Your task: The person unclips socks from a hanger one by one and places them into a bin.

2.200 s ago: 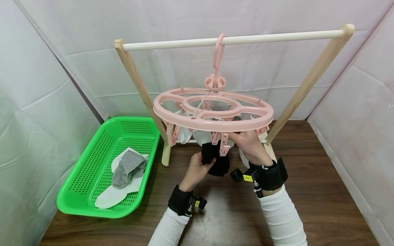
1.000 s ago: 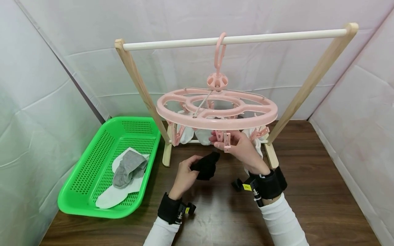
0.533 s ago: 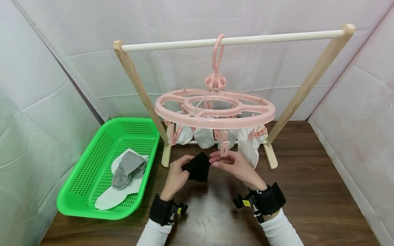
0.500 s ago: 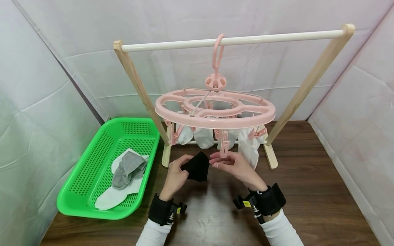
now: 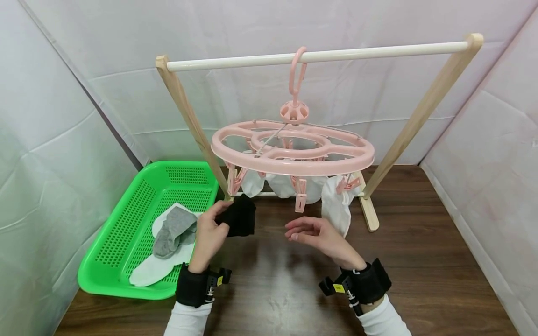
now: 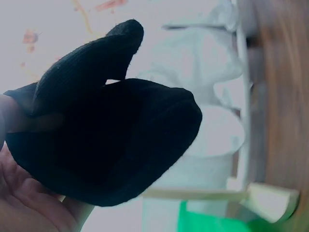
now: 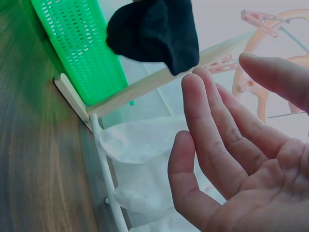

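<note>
Black sock (image 5: 242,217), pinched by the left hand (image 5: 208,236), could be dropped if loosened, the right hand (image 5: 322,237) being relaxed, half-spread, empty.

Left hand (image 5: 210,235) is gripping a black sock (image 5: 240,218), super dark all over. Left of that grip there's a bright green basket (image 5: 92,279) with rows of little holes, a mid-grey sock (image 5: 172,235) and a white sock (image 5: 147,270) inside. Up and right of the grip it's pastel pink: hanger (image 5: 294,167) and clothespin (image 5: 300,196) match. Pale wood legs (image 5: 430,102) and a glossy white rod (image 5: 378,53) farther back from the grip. Below it, the tabletop (image 5: 286,298) is dark brown with streaky grain. Nearer than the grip: black wrist strap (image 5: 189,285), yellow tag (image 5: 220,280), white sleeve (image 5: 187,319).
</note>
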The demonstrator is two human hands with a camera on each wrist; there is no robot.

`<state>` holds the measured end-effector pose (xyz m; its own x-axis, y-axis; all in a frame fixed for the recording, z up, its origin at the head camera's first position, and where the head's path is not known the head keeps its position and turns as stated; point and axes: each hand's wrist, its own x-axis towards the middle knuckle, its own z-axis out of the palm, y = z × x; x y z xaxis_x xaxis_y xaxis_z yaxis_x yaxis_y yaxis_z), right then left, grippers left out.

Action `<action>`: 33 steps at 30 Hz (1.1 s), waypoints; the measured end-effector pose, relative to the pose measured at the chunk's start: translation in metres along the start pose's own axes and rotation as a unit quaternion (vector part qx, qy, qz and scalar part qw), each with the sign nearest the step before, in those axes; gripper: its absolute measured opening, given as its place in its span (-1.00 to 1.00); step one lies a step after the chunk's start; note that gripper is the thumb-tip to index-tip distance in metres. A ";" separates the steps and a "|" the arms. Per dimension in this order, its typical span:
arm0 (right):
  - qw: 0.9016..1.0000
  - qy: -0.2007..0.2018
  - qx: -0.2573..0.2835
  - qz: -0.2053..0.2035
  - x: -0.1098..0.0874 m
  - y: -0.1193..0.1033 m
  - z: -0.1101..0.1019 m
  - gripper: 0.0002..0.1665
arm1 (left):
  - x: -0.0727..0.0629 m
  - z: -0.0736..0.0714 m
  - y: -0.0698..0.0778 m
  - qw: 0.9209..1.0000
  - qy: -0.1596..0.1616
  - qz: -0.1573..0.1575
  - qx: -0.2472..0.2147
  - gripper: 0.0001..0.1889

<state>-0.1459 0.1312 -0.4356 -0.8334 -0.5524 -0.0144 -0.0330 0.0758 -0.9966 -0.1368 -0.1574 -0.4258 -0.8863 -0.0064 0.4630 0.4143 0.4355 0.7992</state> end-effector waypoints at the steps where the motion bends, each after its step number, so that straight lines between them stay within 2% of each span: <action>1: 1.000 -0.001 -0.001 -0.002 0.000 0.000 0.001 -0.61 | 0.001 -0.004 0.000 1.000 0.008 0.008 0.007 -0.46; 3: 1.000 0.001 -0.002 0.000 0.000 0.001 0.002 -0.62 | 0.001 -0.012 0.002 1.000 0.019 0.018 0.012 -0.48; 4: 1.000 0.001 -0.003 0.001 -0.001 0.001 0.002 -0.62 | 0.002 -0.015 -0.005 0.999 0.025 0.033 -0.001 -0.49; 7: 1.000 0.001 -0.006 0.004 -0.002 0.004 0.003 -0.59 | 0.002 -0.026 -0.004 0.999 0.042 0.032 0.010 -0.49; 10: 1.000 -0.001 -0.008 0.004 -0.004 0.009 0.004 -0.59 | 0.003 -0.036 -0.003 0.998 0.052 0.014 0.036 -0.49; 11: 1.000 -0.004 -0.007 0.003 -0.005 0.010 0.004 -0.60 | 0.002 -0.040 0.004 0.997 0.054 -0.005 0.057 -0.50; 14: 1.000 -0.012 -0.001 0.009 -0.007 0.015 0.006 -0.61 | 0.001 -0.049 -0.024 0.996 0.072 -0.013 0.057 -0.50; 16: 1.000 -0.013 0.006 0.017 -0.009 0.016 0.007 -0.60 | 0.000 -0.055 -0.062 0.993 0.085 -0.010 0.076 -0.46; 18: 1.000 -0.012 0.010 0.018 -0.010 0.017 0.007 -0.58 | -0.001 -0.062 -0.110 0.989 0.101 -0.009 0.111 -0.39; 21: 1.000 -0.010 0.013 0.014 -0.012 0.017 0.005 -0.57 | 0.000 -0.072 -0.164 0.976 0.117 -0.032 0.180 -0.29; 23: 1.000 -0.010 0.012 0.015 -0.013 0.017 0.003 -0.59 | 0.000 -0.079 -0.179 0.969 0.125 -0.053 0.205 -0.27; 26: 1.000 -0.011 0.007 0.018 -0.015 0.019 0.002 -0.61 | 0.000 -0.089 -0.186 0.964 0.130 -0.058 0.223 -0.32; 29: 1.000 -0.013 0.010 0.016 -0.018 0.021 0.002 -0.61 | -0.003 -0.096 -0.183 0.961 0.117 -0.057 0.244 -0.42; 31: 1.000 -0.015 0.014 0.013 -0.018 0.023 0.003 -0.61 | -0.006 -0.099 -0.178 0.961 0.094 -0.064 0.252 -0.47; 33: 1.000 -0.016 0.018 0.012 -0.019 0.024 0.004 -0.59 | -0.010 -0.102 -0.164 0.963 0.064 -0.084 0.247 -0.50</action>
<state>-0.1289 0.1402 -0.4597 -0.8155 -0.5773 -0.0396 0.0064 0.0595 -0.9982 -0.1751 -0.3205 -0.5223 -0.8869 -0.2108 0.4110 0.0902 0.7937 0.6016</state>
